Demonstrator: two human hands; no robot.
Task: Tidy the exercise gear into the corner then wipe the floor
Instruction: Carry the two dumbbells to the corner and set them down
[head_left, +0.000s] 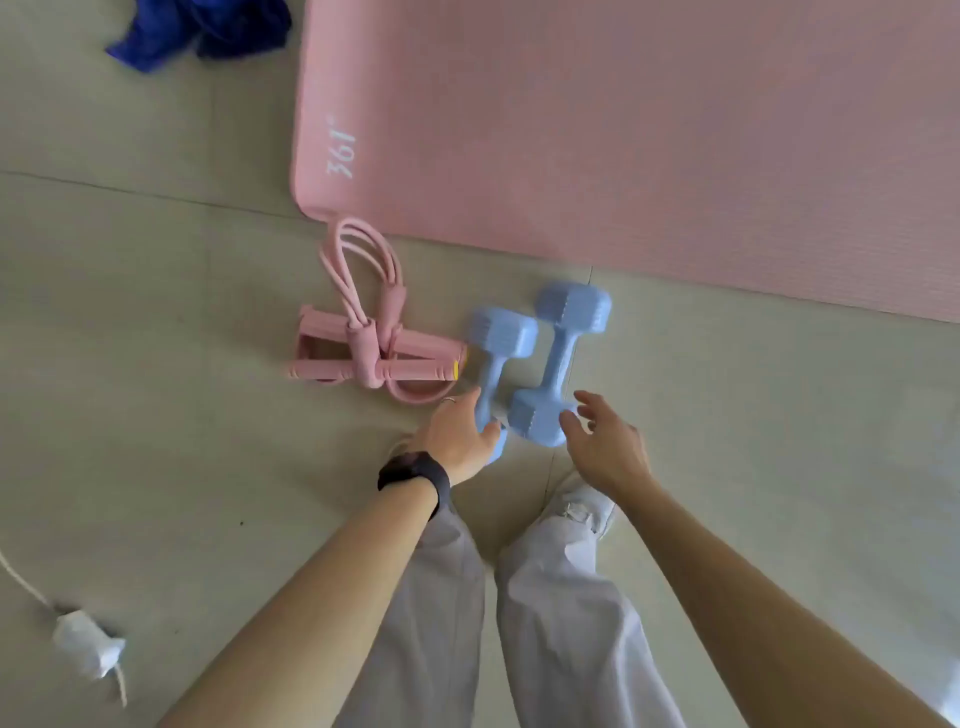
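Two light blue dumbbells lie side by side on the tiled floor in front of my feet. My left hand (460, 436) curls round the near end of the left dumbbell (496, 358). My right hand (605, 447) hovers with spread fingers just beside the near head of the right dumbbell (563, 353), touching or almost touching it. A pink pedal resistance band (369, 332) lies to the left of the dumbbells. A pink exercise mat (649, 140) is spread flat beyond them.
A blue cloth (202, 28) is crumpled on the floor at the top left. A white wrapped object on a cord (88, 644) lies at the lower left. My legs in pale trousers stand below the dumbbells.
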